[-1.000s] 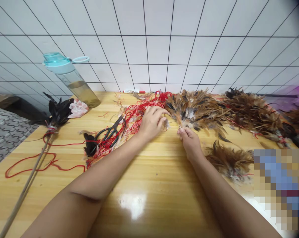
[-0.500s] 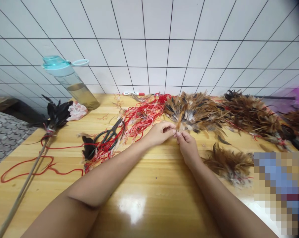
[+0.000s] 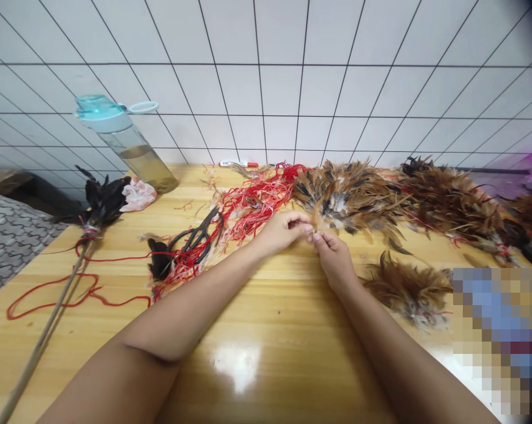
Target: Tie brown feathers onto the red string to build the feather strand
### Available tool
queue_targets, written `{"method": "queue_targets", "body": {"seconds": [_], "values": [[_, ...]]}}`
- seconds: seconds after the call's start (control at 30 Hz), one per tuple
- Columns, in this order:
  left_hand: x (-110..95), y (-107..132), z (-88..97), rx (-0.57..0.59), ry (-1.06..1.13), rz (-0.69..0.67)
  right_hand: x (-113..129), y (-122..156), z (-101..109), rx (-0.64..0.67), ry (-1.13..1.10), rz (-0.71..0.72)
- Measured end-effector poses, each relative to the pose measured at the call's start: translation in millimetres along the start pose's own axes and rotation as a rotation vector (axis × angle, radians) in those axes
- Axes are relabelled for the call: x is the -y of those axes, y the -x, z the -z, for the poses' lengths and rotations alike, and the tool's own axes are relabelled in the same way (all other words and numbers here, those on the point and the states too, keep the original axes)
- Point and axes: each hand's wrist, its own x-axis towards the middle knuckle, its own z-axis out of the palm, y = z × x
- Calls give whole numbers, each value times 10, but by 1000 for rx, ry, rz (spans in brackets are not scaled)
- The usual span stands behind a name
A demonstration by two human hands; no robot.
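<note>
A fan of brown and black feathers (image 3: 349, 197) lies at the middle back of the wooden table (image 3: 266, 330). My left hand (image 3: 281, 232) and my right hand (image 3: 334, 259) meet fingertip to fingertip at the fan's near base. Both hands are closed in a pinch on the feather quills there. A tangle of red string (image 3: 248, 206) lies just left of my left hand. Black scissors (image 3: 195, 238) rest in that string further left.
A tall water bottle (image 3: 125, 141) stands at the back left by a pink cloth (image 3: 138, 194). A stick with black feathers (image 3: 85, 235) and a red cord loop lies at the left. More feather bundles (image 3: 451, 203) and a small bunch (image 3: 407, 288) lie right.
My left hand came off the red string and feather pile and moved right and nearer, closing into a pinch against my right hand. The right hand barely shifted.
</note>
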Motion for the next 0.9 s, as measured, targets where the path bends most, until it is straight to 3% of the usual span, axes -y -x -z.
{"method": "queue_targets", "body": {"seconds": [0.1, 0.23, 0.33, 0.47, 0.67, 0.8, 0.9], "values": [[56, -44, 125, -177, -46, 30, -4, -13, 15, -84, -115, -78], [112, -68, 292, -343, -434, 36, -4, -17, 30, -141, -198, -134], [115, -46, 286, -301, -648, -50, -11, -13, 31, -151, -190, -126], [116, -5, 133, -212, -835, -139, -11, -3, 25, -157, -144, -100], [114, 22, -22, -119, -952, -39, 3, 17, 18, -149, -19, -51], [105, 24, 24, -91, -941, 97, -12, 20, 26, -140, 28, -62], [98, 16, 84, -82, -901, 121, -19, 19, 29, -138, 34, -68]]}}
